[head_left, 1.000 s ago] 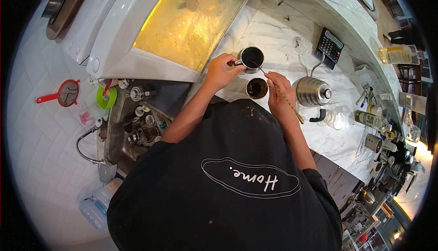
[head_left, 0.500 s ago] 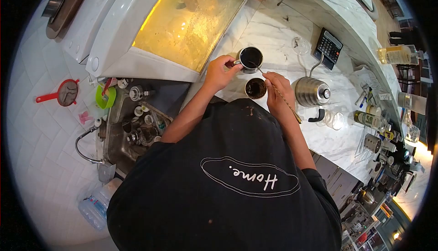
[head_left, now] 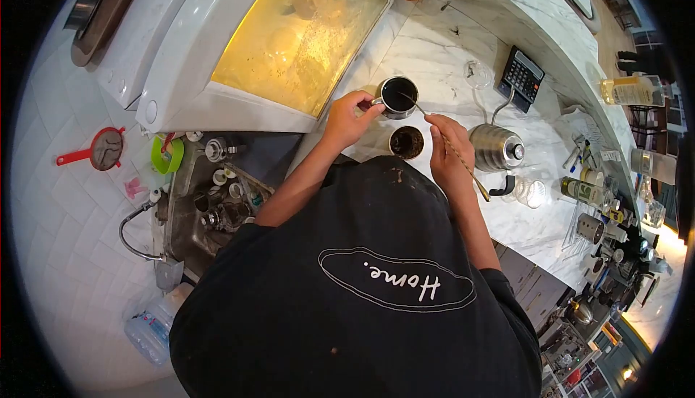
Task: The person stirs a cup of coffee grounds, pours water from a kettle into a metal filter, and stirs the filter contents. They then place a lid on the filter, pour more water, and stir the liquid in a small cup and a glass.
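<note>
A metal mug (head_left: pixel 398 113) with dark liquid in it stands on the marble counter. Its handle is pinched between the fingers of my left hand (head_left: pixel 350 117). A long twisted bar spoon (head_left: pixel 463 158) is held in my right hand (head_left: pixel 452 153); its thin end reaches into the mug's liquid. Nearer to me stands a round cup (head_left: pixel 406 142) with dark brown grounds inside. Just right of my right hand, a steel gooseneck kettle (head_left: pixel 495 146) has its black handle toward me.
A calculator (head_left: pixel 522 76) and a clear glass lid-like dish (head_left: pixel 477 74) lie beyond the kettle. Right of it stands a glass server (head_left: pixel 531 192). A lit display case (head_left: pixel 177 112) borders the left. The sink (head_left: pixel 190 242) holds several dishes.
My right hand has shifted slightly right with the bar spoon, and the spoon's tip sits differently in the mug. My left hand stays on the mug handle.
</note>
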The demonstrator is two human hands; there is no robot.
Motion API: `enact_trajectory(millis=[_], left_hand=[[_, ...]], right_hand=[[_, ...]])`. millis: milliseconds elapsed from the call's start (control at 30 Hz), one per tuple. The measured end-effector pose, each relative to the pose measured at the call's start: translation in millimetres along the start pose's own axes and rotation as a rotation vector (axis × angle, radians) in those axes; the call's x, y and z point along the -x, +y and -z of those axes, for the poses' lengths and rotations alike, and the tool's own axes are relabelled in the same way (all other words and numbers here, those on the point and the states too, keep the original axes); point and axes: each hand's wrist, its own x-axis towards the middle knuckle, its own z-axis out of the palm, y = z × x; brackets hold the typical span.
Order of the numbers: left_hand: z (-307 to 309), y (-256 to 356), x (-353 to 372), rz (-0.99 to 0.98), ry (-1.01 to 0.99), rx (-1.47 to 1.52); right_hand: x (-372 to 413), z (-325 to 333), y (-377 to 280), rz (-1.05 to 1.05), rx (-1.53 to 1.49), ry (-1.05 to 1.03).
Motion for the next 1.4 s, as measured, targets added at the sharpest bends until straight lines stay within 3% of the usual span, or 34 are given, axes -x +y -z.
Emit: enact_trajectory(millis=[1400], left_hand=[[-1, 0, -1, -0.021, -0.039, -0.096]], right_hand=[[-12, -12, 14, 0.081, -0.001, 0.024]])
